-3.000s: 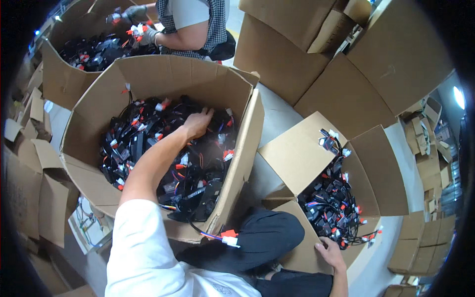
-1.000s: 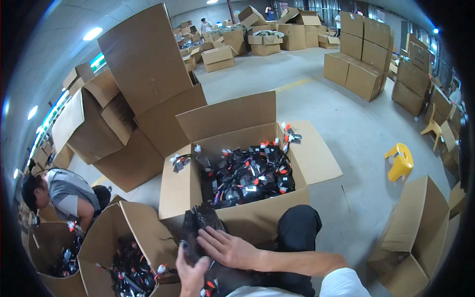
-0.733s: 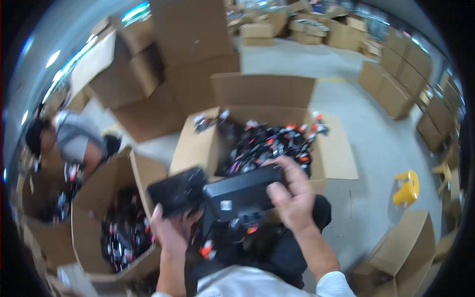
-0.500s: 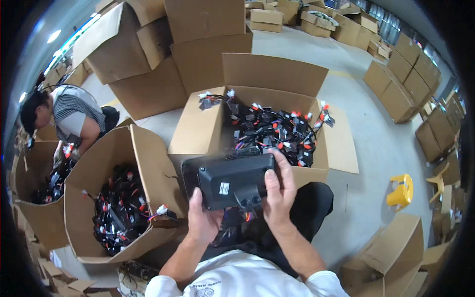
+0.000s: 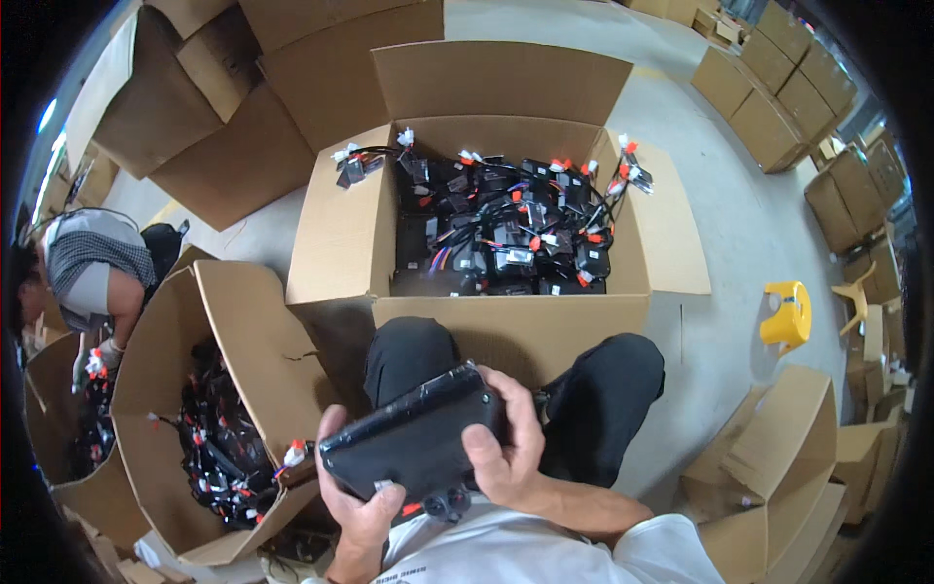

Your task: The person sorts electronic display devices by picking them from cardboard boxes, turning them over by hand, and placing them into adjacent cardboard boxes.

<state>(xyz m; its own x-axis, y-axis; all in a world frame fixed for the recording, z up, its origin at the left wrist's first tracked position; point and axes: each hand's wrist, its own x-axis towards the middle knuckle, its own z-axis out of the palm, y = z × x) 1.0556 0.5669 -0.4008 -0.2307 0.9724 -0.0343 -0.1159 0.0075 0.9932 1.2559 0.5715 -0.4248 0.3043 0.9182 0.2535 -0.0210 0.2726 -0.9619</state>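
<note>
My left hand (image 5: pixel 358 516) and my right hand (image 5: pixel 513 448) hold a flat black plastic device housing (image 5: pixel 413 443) between them, above my lap. The left hand grips its left end, thumb on the face towards me. My right hand closes round the other end, thumb pressed on the same face. The housing is tilted, its right end higher and its long far edge showing. A screw sits at its upper right corner, and a round black socket part (image 5: pixel 448 504) sticks out at the near edge. What lies underneath is hidden.
Straight ahead stands an open cardboard carton (image 5: pixel 511 326) of black units with wires and red and white plugs. Another open carton (image 5: pixel 255 360) with similar parts is at the left. Beyond it a person (image 5: pixel 97 268) bends over a carton. A yellow stool (image 5: pixel 786 316) stands right.
The housing has come down nearer my body and tipped, so its long far edge shows. My view has shifted lower, and the person at the left reaches deeper into their carton.
</note>
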